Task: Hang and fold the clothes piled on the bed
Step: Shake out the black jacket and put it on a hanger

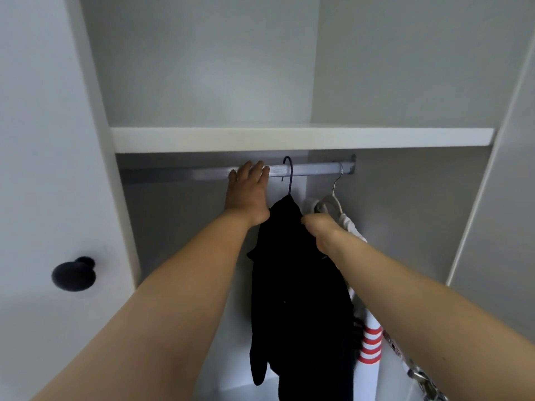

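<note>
As black garment [292, 273] hangs on rail [307, 170] | L hand [248, 195] flat-open at 11, bracing rail | R hand [320, 227] pinches garment shoulder at 1, prob. straightening.

Rail [304, 170] is fixed under shelf [289, 138]. Two hangers are hooked on it: dark garment [295, 285] left, white garment [351, 227] right at rail end. Door knob [73, 274] is seen far left.

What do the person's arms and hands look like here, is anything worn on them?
Both arms are bare as far up as the view shows: no sleeves, gloves, watch or bracelets. The left hand and right hand show no rings on the parts visible, though the right hand's fingers are mostly hidden.
</note>
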Demonstrator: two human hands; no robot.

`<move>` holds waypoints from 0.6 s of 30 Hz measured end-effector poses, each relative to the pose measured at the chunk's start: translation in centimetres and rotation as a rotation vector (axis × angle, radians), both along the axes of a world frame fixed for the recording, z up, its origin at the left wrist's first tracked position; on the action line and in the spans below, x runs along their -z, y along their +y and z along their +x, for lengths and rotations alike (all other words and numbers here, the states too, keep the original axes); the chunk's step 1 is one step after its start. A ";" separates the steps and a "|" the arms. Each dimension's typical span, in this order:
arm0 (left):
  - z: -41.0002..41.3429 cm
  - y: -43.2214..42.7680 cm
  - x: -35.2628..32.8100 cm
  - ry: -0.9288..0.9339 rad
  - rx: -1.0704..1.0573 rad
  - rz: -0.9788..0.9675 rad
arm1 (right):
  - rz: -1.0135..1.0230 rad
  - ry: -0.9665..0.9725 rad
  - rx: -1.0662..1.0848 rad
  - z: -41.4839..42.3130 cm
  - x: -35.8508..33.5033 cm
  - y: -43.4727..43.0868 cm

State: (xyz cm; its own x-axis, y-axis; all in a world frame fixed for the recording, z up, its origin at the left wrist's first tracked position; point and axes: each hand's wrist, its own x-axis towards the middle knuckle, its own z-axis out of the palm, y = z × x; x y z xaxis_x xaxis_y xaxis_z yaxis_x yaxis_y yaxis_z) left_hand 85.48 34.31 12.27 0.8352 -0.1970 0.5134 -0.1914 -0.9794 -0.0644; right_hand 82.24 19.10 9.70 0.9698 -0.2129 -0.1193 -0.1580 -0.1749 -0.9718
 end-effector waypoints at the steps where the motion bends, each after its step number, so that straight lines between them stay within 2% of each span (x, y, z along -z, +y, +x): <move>1: 0.0 0.0 0.0 0.004 -0.005 -0.004 | -0.026 0.007 0.009 0.3 0.8 0.0; 7: 0.1 -0.1 0.2 0.020 -0.015 -0.001 | -0.095 0.046 -0.011 1.0 2.0 0.7; 14: 0.1 -0.1 0.1 0.039 -0.017 0.006 | -0.491 0.029 -0.073 1.1 1.9 1.1; 18: 0.0 -0.2 -0.2 0.092 -0.022 0.030 | -0.696 -0.007 -0.197 0.8 2.1 0.6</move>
